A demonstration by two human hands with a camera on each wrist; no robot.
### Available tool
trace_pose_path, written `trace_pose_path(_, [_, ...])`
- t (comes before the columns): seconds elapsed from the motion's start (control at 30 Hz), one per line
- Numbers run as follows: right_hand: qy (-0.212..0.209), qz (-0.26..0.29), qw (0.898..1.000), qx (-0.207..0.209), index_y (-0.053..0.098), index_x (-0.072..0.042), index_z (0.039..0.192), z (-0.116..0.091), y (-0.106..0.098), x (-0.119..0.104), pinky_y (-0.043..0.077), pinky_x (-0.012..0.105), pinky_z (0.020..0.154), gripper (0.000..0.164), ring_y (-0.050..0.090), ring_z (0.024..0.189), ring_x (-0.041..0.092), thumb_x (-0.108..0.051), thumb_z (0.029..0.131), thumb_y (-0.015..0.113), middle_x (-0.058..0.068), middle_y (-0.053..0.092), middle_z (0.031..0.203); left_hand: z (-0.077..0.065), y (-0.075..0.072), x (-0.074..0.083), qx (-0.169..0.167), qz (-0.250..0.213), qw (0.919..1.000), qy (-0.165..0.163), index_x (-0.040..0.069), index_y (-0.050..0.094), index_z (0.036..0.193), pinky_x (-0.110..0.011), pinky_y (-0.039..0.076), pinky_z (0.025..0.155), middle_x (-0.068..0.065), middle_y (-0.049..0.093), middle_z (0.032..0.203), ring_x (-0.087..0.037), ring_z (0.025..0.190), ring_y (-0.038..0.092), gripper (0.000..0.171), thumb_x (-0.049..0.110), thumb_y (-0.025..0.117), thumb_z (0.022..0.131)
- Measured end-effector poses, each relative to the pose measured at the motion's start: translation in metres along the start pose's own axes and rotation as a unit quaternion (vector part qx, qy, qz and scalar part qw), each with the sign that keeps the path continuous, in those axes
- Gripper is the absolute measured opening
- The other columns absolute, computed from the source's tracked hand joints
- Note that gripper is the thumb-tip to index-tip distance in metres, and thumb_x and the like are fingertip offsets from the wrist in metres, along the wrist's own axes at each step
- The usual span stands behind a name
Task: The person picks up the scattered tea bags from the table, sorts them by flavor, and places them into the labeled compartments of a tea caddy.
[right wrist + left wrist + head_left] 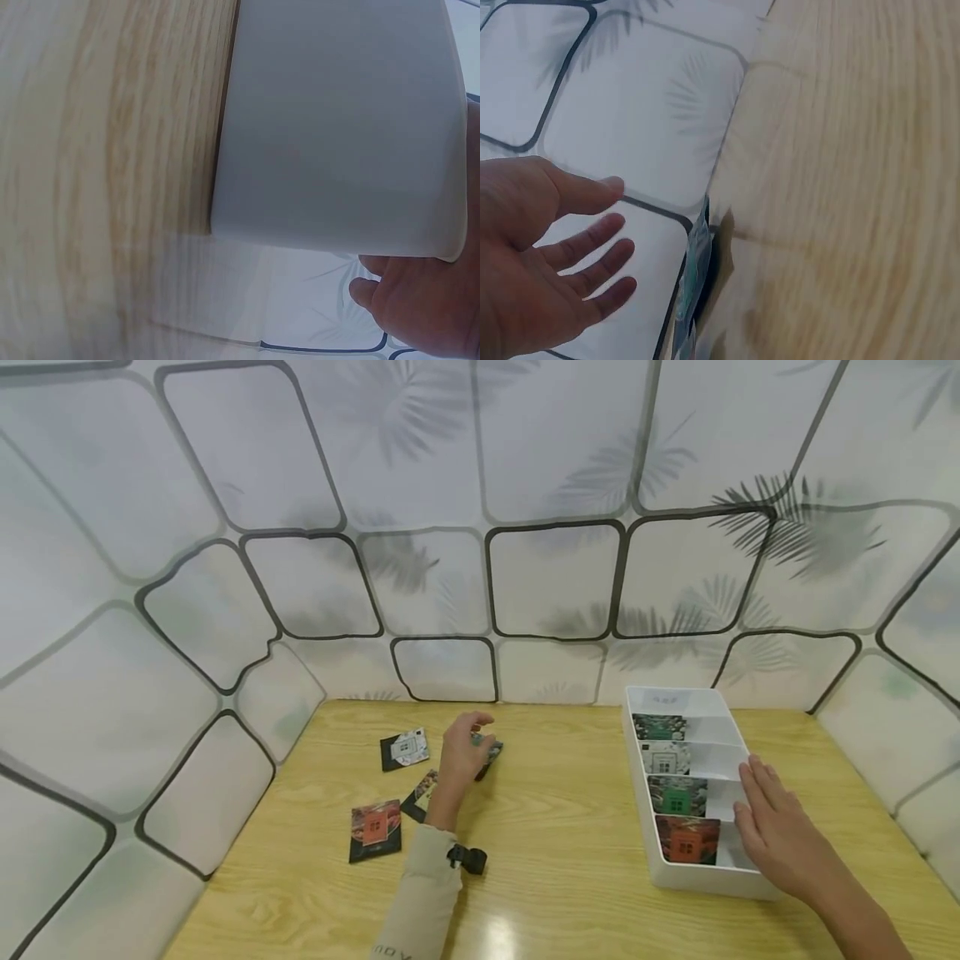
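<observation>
My left hand (463, 750) is above a dark packet with a teal-green print (492, 755), its thumb and fingers spread apart. In the left wrist view a gap shows between this hand (562, 255) and the packet (697, 274), which lies on the table. My right hand (783, 831) rests along the right rim of a white divided box (712, 881), fingers straight. Inside the box stand a red packet (687, 841), a green packet (677, 796), a white packet (666, 758) and a dark green packet (660, 727), each in its own compartment.
Left of my left hand lie a white-and-black packet (405, 749), a yellow-and-black packet (422, 792) and a red-and-black packet (375, 831). The wooden table (558, 827) meets a patterned fabric wall (555, 581) at the back and sides.
</observation>
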State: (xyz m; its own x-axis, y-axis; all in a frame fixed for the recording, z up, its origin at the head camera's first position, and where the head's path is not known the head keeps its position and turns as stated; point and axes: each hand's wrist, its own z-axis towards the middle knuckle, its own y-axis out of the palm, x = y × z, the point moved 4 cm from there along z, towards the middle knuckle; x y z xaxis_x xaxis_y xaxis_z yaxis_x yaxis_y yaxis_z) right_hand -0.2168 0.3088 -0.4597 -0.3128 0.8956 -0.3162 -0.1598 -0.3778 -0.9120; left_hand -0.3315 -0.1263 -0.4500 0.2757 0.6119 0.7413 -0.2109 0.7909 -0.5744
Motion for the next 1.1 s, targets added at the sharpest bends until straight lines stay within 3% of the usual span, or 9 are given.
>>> trace_pose_path(0.17, [-0.003, -0.002, 1.0, 0.002, 0.018, 0.016, 0.156, 0.0, 0.0, -0.001, 0.005, 0.067, 0.119, 0.059, 0.002, 0.153, 0.047, -0.018, 0.11, 0.035, 0.032, 0.008, 0.166, 0.0, -0.003, -0.019, -0.014, 0.045, 0.9975, -0.052, 0.005, 0.07, 0.123, -0.053, 0.052, 0.091, -0.019, 0.06, 0.128, -0.04, 0.114, 0.059, 0.03, 0.006, 0.075, 0.094])
trace_pose_path(0.3, [-0.003, -0.005, 1.0, -0.001, 0.018, 0.016, 0.156, 0.002, 0.0, -0.002, 0.005, 0.067, 0.118, 0.059, 0.002, 0.154, 0.046, -0.018, 0.11, 0.035, 0.031, 0.007, 0.166, 0.0, -0.009, -0.029, -0.028, 0.081, 0.9938, -0.071, 0.005, 0.068, 0.127, -0.055, 0.05, 0.096, -0.022, 0.058, 0.132, -0.043, 0.124, 0.054, 0.035, 0.005, 0.076, 0.093])
trace_pose_path(0.63, [-0.007, -0.024, 1.0, -0.004, 0.018, 0.016, 0.156, 0.003, -0.003, -0.003, 0.007, 0.07, 0.117, 0.059, 0.004, 0.153, 0.047, -0.018, 0.111, 0.034, 0.031, 0.008, 0.166, -0.001, -0.009, -0.029, -0.08, 0.147, 0.9794, -0.113, 0.011, 0.072, 0.121, -0.054, 0.051, 0.094, -0.023, 0.057, 0.133, -0.043, 0.123, 0.055, 0.033, 0.011, 0.081, 0.09])
trace_pose_path(0.83, [-0.009, -0.028, 1.0, -0.002, 0.019, 0.016, 0.156, 0.004, -0.004, -0.002, 0.007, 0.069, 0.117, 0.059, 0.005, 0.153, 0.048, -0.019, 0.111, 0.034, 0.031, 0.009, 0.166, -0.002, -0.01, -0.028, -0.081, 0.147, 0.9785, -0.12, 0.011, 0.072, 0.117, -0.052, 0.053, 0.09, -0.022, 0.058, 0.13, -0.041, 0.116, 0.057, 0.03, 0.008, 0.081, 0.089])
trace_pose_path(1.1, [-0.006, -0.022, 1.0, 0.0, 0.019, 0.016, 0.156, 0.002, 0.0, 0.0, 0.006, 0.069, 0.118, 0.059, 0.002, 0.154, 0.045, -0.018, 0.11, 0.034, 0.032, 0.009, 0.165, -0.003, -0.008, -0.034, -0.088, 0.094, 0.9836, -0.126, 0.008, 0.071, 0.118, -0.044, 0.054, 0.077, -0.02, 0.054, 0.125, -0.032, 0.098, 0.058, 0.033, -0.004, 0.077, 0.088])
